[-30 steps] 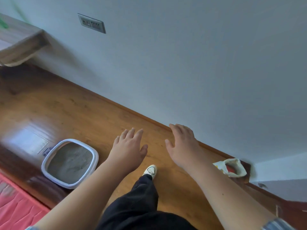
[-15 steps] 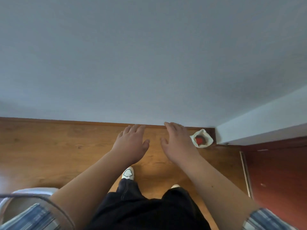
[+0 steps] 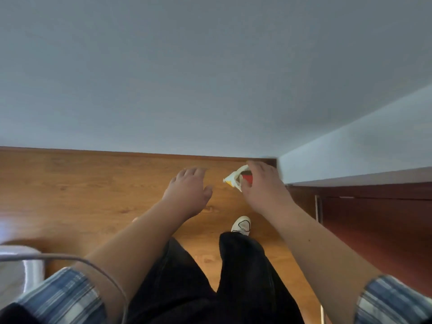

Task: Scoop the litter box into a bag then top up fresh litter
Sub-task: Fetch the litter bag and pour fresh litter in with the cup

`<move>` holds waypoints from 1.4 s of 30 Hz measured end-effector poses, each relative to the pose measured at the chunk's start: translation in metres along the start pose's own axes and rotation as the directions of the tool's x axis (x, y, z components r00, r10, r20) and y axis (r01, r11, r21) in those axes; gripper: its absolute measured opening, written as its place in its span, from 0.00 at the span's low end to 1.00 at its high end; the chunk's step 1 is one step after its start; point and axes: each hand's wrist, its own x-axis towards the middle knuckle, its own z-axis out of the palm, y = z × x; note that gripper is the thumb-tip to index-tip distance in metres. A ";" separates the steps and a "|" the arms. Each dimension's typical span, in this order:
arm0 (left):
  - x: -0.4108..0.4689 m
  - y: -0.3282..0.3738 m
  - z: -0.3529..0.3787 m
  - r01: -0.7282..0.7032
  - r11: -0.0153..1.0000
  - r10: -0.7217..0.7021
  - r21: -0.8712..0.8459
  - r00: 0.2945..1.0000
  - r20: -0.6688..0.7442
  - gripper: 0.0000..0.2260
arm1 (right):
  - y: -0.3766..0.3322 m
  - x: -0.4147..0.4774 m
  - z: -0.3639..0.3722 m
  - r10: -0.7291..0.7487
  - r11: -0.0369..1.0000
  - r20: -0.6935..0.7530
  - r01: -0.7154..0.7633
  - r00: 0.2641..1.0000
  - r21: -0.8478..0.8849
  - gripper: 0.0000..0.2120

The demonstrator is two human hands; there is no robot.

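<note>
Because the right hand (image 3: 264,187) covers half the white bag (image 3: 233,179), I cannot tell if its grip pinches the bag. Left of the bag, the left hand (image 3: 188,191) has a loose, spread grip on nothing. Far left of the bag, past bare floor (image 3: 93,183), the litter box (image 3: 21,260) is blurry and cut off.

The bag (image 3: 232,180) sat in the corner, hemmed by the wall (image 3: 210,90) behind it and a jutting wall end (image 3: 350,155) to its right. Open wooden floor (image 3: 93,183) lay to its left and in front.
</note>
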 end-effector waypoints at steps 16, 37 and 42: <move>0.324 0.044 0.272 0.228 0.965 -0.195 -0.126 0.954 0.229 0.23 | 0.292 0.235 0.209 0.300 0.943 0.122 -0.314 0.946 0.110 0.22; 0.446 0.001 0.409 0.410 0.816 -0.371 -0.408 0.912 0.176 0.12 | 0.364 0.319 0.354 0.430 0.874 -0.094 -0.388 0.898 0.293 0.05; 0.365 0.002 0.330 0.416 0.787 -0.364 -0.455 0.910 0.201 0.12 | 0.309 0.271 0.276 0.370 0.883 -0.090 -0.320 0.925 0.344 0.07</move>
